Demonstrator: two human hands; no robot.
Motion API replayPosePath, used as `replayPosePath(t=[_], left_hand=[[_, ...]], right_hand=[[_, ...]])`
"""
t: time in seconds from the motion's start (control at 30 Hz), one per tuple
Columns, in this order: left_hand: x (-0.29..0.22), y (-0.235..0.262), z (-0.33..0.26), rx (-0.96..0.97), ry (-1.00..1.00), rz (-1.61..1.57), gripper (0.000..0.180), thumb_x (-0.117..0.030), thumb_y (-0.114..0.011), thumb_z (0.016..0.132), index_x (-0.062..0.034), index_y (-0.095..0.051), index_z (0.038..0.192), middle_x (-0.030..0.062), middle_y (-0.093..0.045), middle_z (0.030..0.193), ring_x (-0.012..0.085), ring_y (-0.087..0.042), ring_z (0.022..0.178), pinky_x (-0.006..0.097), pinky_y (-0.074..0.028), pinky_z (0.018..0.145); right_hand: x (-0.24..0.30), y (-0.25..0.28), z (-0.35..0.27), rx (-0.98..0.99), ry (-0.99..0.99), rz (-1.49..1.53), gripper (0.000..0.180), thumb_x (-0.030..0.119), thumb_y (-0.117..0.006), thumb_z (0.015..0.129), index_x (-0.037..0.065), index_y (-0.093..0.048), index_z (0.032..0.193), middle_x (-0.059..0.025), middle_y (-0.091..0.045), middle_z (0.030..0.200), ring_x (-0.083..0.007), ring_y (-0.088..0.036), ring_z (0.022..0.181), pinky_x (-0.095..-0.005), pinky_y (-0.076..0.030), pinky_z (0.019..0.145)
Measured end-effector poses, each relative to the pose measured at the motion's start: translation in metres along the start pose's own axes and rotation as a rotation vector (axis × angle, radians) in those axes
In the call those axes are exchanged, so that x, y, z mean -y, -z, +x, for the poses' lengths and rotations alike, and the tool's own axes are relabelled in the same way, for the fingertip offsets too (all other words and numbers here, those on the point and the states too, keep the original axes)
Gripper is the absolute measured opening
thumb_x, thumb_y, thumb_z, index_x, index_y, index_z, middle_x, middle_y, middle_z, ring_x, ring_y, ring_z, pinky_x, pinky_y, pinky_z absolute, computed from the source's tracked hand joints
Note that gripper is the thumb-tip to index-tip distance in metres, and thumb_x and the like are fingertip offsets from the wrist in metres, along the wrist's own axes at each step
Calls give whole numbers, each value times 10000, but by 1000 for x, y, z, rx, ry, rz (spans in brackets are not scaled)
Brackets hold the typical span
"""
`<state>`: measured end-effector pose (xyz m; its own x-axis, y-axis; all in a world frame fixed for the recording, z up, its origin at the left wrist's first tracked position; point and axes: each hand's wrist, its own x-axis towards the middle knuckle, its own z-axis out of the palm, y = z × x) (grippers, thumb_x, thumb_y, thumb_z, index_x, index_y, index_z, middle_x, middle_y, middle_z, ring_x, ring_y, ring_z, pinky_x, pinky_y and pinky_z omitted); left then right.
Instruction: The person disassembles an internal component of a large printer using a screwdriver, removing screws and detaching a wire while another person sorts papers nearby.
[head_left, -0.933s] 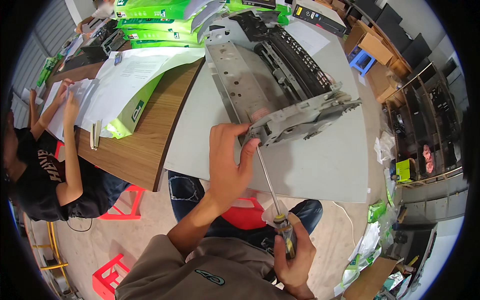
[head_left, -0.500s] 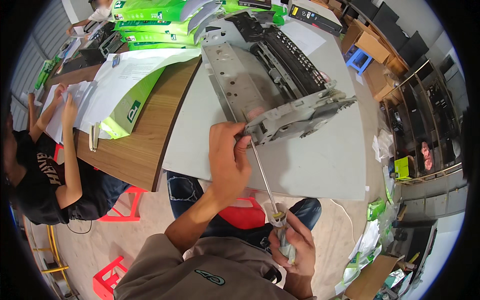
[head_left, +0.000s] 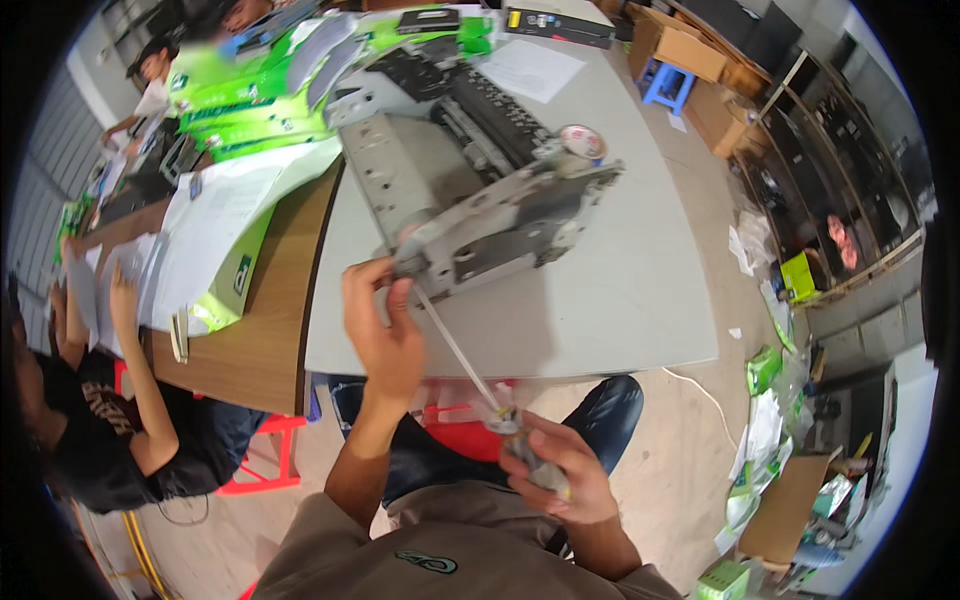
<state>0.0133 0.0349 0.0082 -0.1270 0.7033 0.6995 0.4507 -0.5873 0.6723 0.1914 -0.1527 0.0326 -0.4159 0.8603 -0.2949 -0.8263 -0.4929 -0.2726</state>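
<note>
A stripped-down printer frame [head_left: 500, 225], grey metal with black parts, rests on the light grey table and looks blurred on its near side. My left hand [head_left: 385, 325] is closed at its near left corner, thumb and forefinger pinching there; exactly what lies between the fingertips is partly hidden. My right hand [head_left: 565, 465] grips the clear, yellowish handle of a screwdriver [head_left: 455, 345] in front of the table edge. The long metal shaft slants up and left, its tip ending by my left fingertips at the frame's corner.
A tape roll [head_left: 582, 143] lies beyond the frame's right end. Green-and-white paper packs [head_left: 250, 110] are stacked behind it at left. At a brown wooden desk [head_left: 255, 345], another person handles papers. A blue stool [head_left: 668, 84] and metal shelf [head_left: 830, 185] stand at right.
The view has shifted. The printer frame has turned slightly against the table, and more of the tape roll shows. Both hands keep their holds, the screwdriver tip still at the corner.
</note>
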Motion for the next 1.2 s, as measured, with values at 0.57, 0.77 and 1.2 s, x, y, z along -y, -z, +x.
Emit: replayPosePath(t=[0.57, 0.77, 1.2], left_hand=[[29, 23, -1, -61, 86, 102, 333, -192, -510, 1044, 22, -490, 1298, 128, -467, 1222, 223, -519, 1101, 323, -449, 915], [34, 28, 2, -31, 63, 133, 277, -152, -532, 1016, 38, -515, 1216, 206, -483, 1183, 347, -513, 1051, 392, -470, 879], [30, 30, 7, -45, -1, 39, 235, -66, -548, 996, 33, -514, 1206, 171, -501, 1100, 286, -524, 916, 359, -464, 802]], right_hand=[[203, 13, 35, -667, 938, -1587, 461, 105, -629, 904, 19, -562, 1352, -113, -681, 847, -124, -639, 777, -287, -502, 695], [228, -38, 84, -921, 804, -1851, 315, 125, -648, 896, 5, -664, 1188, -197, -682, 808, -255, -672, 574, -366, -493, 449], [251, -87, 114, -950, 945, -2180, 281, 142, -681, 845, -74, -694, 1026, -228, -694, 815, -254, -634, 474, -366, -496, 435]])
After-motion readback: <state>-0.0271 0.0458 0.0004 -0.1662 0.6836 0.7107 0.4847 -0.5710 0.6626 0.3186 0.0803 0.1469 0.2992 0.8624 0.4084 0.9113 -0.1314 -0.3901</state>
